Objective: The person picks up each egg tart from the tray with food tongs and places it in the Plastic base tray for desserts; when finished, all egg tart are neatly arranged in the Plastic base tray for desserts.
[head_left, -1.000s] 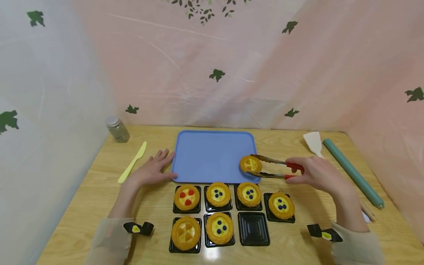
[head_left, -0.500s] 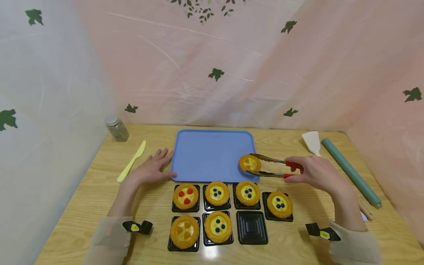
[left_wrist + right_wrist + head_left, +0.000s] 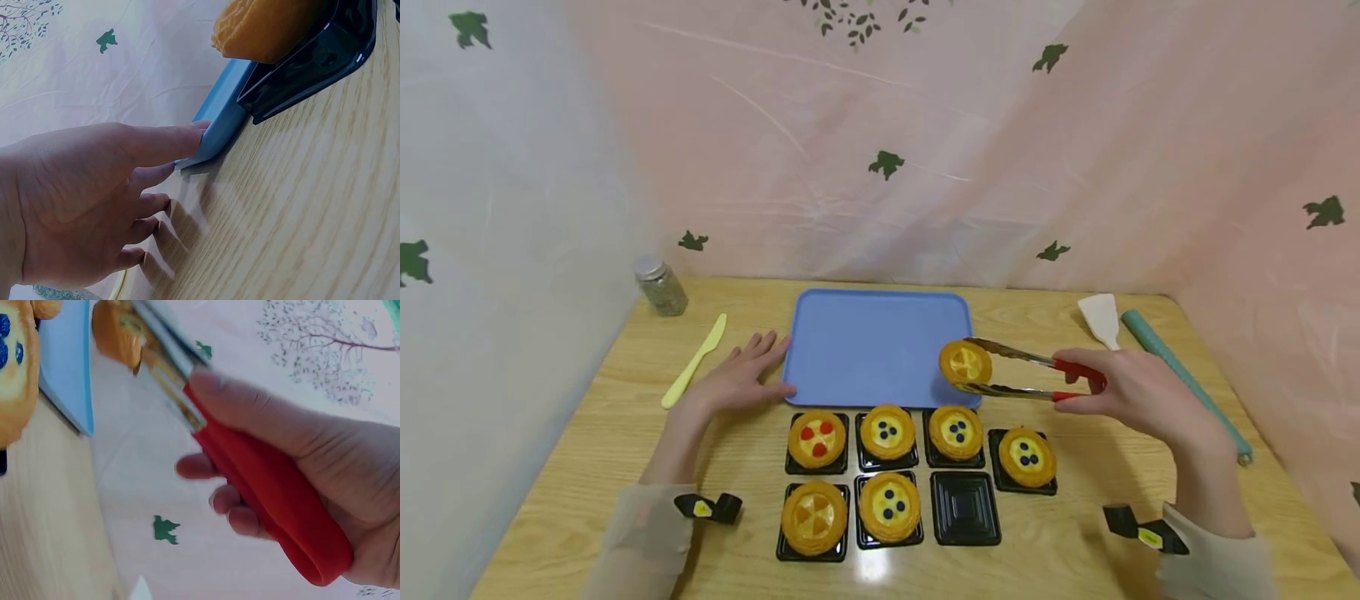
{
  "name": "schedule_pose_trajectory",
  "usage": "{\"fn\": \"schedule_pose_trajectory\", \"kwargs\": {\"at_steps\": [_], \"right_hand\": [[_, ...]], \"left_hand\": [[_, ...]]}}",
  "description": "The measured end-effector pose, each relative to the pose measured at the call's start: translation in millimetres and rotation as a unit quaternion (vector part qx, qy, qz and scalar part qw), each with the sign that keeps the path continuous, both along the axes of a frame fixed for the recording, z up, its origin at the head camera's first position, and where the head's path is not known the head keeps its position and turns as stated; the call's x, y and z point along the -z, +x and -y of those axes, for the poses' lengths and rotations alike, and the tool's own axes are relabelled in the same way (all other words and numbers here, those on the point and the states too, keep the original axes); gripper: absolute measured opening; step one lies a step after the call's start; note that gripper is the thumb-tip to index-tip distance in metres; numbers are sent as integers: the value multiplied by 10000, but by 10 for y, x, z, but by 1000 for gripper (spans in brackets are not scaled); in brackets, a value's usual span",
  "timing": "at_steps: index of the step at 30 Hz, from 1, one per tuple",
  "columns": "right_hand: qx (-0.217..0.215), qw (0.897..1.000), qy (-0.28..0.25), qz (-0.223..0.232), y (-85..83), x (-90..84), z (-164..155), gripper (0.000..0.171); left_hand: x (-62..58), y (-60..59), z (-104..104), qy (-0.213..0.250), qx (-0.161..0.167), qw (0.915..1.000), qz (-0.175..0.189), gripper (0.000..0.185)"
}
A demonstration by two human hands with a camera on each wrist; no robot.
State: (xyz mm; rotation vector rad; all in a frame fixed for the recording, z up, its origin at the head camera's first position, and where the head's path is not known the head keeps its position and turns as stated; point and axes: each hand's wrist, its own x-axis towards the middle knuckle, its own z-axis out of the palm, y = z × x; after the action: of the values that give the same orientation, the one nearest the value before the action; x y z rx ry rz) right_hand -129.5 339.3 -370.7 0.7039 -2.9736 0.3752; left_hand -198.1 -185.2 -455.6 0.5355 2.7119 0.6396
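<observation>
My left hand [image 3: 733, 379] lies at the left side of a blue tray [image 3: 865, 350], fingers spread. In the left wrist view, its thumb touches the tray's rim [image 3: 219, 128]. My right hand [image 3: 1138, 392] holds red-handled tongs [image 3: 1021, 354]. Between the tongs' tips is a tart topped with yellow wedges [image 3: 964, 363], over the tray's front right corner. The right wrist view shows this tart [image 3: 115, 337] raised above the tray, and my fingers and thumb wrapped around the red handles [image 3: 269, 494].
Black square holders bear tarts in front of the tray: one red-topped [image 3: 817, 439], one wedge-topped [image 3: 813, 518], several blueberry ones [image 3: 889, 507]. One black holder [image 3: 965, 508] is bare. Around them lie a yellow knife [image 3: 695, 361], jar [image 3: 660, 286], white spatula [image 3: 1101, 321] and green rolling pin [image 3: 1187, 383].
The tart in the tongs has risen from the tray's front right corner, and my right hand has shifted slightly right. My left hand stays by the tray. The whole head view has shifted slightly.
</observation>
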Motion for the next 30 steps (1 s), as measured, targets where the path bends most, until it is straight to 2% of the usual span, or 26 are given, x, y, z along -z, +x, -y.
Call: {"fn": "schedule_pose_trajectory", "kwargs": {"at_steps": [5, 9, 13, 20, 24, 30], "right_hand": [[-446, 9985, -326, -11, 153, -13, -30, 45], [-727, 9959, -503, 211, 282, 3, -58, 46], [-975, 9921, -571, 539, 389, 19, -81, 47], [-1450, 9852, -474, 786, 495, 10, -88, 48], [-1535, 9838, -378, 847, 513, 12, -49, 48], [-1439, 9845, -151, 991, 508, 9, -4, 50]], "left_hand": [[-35, -22, 17, -35, 12, 10000, -62, 88], [-39, -42, 36, -53, 19, 10000, -59, 88], [-17, -41, 35, -74, 33, 10000, -30, 89], [57, -51, 7, -109, 41, 9999, -29, 90], [70, -65, 5, -116, 46, 9999, -34, 90], [48, -46, 4, -101, 29, 9999, -4, 90]]}}
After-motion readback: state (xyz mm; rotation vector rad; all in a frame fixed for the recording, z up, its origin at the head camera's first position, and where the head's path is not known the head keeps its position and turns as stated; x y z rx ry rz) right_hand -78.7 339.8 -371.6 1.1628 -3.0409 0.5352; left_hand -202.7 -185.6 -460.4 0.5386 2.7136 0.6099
